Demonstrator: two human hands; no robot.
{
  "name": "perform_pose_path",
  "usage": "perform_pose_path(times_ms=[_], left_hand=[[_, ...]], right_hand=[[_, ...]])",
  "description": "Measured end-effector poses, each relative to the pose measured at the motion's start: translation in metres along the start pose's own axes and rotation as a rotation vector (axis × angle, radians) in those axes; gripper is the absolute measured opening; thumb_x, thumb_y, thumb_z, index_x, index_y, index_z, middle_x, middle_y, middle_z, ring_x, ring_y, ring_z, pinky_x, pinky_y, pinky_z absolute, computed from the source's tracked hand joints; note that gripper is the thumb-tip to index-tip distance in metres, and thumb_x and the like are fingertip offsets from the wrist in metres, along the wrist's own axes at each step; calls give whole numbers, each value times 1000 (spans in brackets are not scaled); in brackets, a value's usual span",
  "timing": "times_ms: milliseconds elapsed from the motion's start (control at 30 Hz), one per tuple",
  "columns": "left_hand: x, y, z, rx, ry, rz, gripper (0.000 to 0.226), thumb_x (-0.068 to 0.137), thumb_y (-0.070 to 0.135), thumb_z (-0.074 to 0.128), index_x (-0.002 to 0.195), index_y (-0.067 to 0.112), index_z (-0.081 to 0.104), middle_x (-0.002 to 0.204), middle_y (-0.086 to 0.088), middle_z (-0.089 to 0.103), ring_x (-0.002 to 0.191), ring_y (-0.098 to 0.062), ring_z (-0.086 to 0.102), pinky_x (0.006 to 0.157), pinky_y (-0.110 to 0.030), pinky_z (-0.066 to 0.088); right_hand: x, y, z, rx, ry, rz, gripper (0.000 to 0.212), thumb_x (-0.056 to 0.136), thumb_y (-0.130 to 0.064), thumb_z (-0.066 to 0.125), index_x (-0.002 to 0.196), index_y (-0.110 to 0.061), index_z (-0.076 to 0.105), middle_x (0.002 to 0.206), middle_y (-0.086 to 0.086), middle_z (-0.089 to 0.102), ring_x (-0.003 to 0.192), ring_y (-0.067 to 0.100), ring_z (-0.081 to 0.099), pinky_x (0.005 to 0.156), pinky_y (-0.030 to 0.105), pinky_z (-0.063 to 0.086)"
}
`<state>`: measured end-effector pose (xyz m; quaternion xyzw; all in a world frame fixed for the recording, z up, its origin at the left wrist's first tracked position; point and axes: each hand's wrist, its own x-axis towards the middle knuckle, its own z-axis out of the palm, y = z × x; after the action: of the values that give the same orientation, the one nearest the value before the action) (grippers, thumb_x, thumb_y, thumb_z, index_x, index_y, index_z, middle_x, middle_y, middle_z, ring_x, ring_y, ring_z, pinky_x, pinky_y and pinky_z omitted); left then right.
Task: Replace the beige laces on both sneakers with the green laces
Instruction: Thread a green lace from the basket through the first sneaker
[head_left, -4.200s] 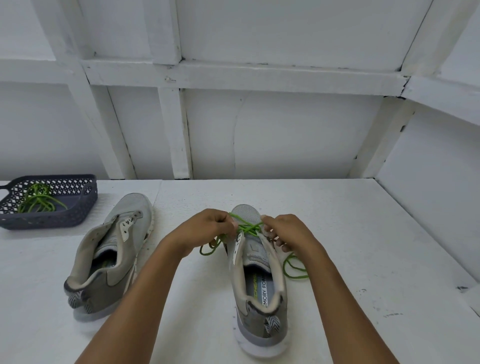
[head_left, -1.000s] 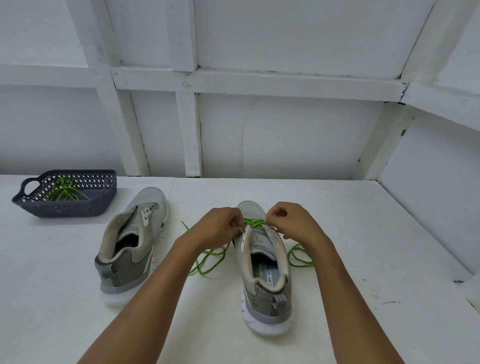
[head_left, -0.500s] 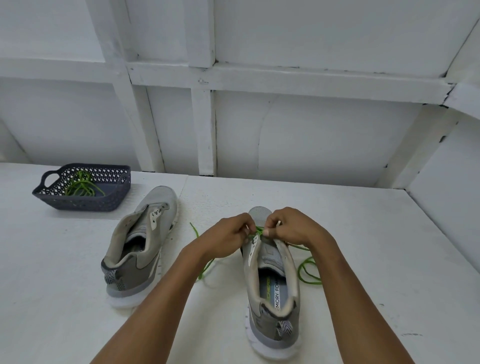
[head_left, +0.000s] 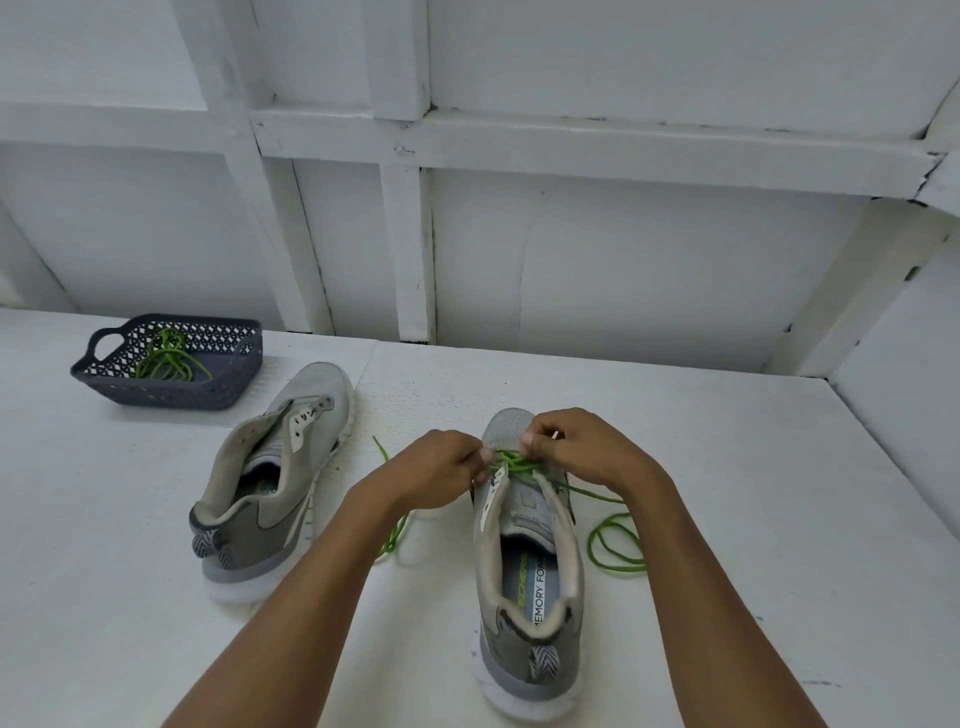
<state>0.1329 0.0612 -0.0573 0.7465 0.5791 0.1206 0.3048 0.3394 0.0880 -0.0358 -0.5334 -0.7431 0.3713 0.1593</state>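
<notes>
Centrally, the table (head_left: 727, 467) carries the near sneaker (head_left: 524, 571), toe toward twelve o'clock, with the unlaced sneaker (head_left: 275, 483) at its nine o'clock and a basket (head_left: 171, 395) at ten. The left hand (head_left: 436, 478) and right hand (head_left: 582, 452) curl their fingers at its front eyelets, seemingly pinching the green lace (head_left: 511, 462), ends trailing toward three and nine o'clock. A spare green lace (head_left: 166, 358) lies in the basket.

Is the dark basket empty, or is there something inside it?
Not empty. A bundle of green lace lies inside the basket, seen above its near wall.
</notes>
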Motion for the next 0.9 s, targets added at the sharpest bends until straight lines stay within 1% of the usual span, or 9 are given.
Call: perform_pose_path(times_ms=[67,167,233,300,433,533,633,767,900], left_hand=[[0,-2,-2,-22,33,8,34,102,38,47,82,17,65,87,0,71,85,-20,63,82,-37,49],[-6,-1,-7,-75,52,61,4,92,31,64,97,30,65,88,12,67,80,-2,59,76,-24,48],[-9,0,-9,-67,64,103,12,87,22,69,95,31,67,87,14,64,73,6,55,66,-12,40],[-9,0,-8,-35,90,116,9,88,19,68,91,29,69,86,14,65,69,11,53,61,-9,36],[-6,1,-2,-65,129,70,18,94,26,64,78,33,66,81,15,66,65,8,51,62,-15,34],[-7,0,2,-117,89,6,30,100,27,55,72,31,64,73,15,66,68,2,56,69,-20,42],[-8,0,6,-168,70,-25,29,103,29,50,77,27,63,74,13,66,76,-5,62,79,-27,47],[-12,3,3,-169,112,23,3,96,29,62,98,27,61,80,12,68,69,-3,60,65,-18,44],[-10,4,2,-79,114,51,9,94,21,64,93,29,65,82,14,65,60,4,52,59,-12,34]], right_hand=[[-1,2,-2,10,-5,-10,16,94,-30,64,82,-23,71,87,-7,70,75,5,57,74,28,44],[-3,-1,-3,17,-68,-33,7,85,-30,75,83,-23,73,83,-10,70,70,1,56,71,23,46],[-4,-4,-2,5,-121,-35,7,79,-26,79,83,-22,75,83,-10,70,63,-4,56,67,20,46],[-3,-8,-1,-30,-128,-31,7,77,-19,79,82,-21,75,82,-8,69,58,-5,54,63,17,44],[0,-12,4,-107,-100,-39,7,82,-15,73,80,-21,71,77,-9,65,66,3,54,59,16,40],[3,-14,8,-210,-128,-27,14,93,-22,63,90,-11,71,90,5,69,76,14,54,65,27,41],[6,-12,10,-264,-164,-13,23,98,-22,55,97,-4,68,94,14,68,76,18,50,65,30,36],[4,-4,5,-144,-153,-38,16,97,-24,57,93,-11,67,86,2,63,78,15,54,67,30,41],[0,-3,3,-47,-161,-43,4,85,-21,71,86,-17,72,80,-5,67,73,8,58,69,27,48]])
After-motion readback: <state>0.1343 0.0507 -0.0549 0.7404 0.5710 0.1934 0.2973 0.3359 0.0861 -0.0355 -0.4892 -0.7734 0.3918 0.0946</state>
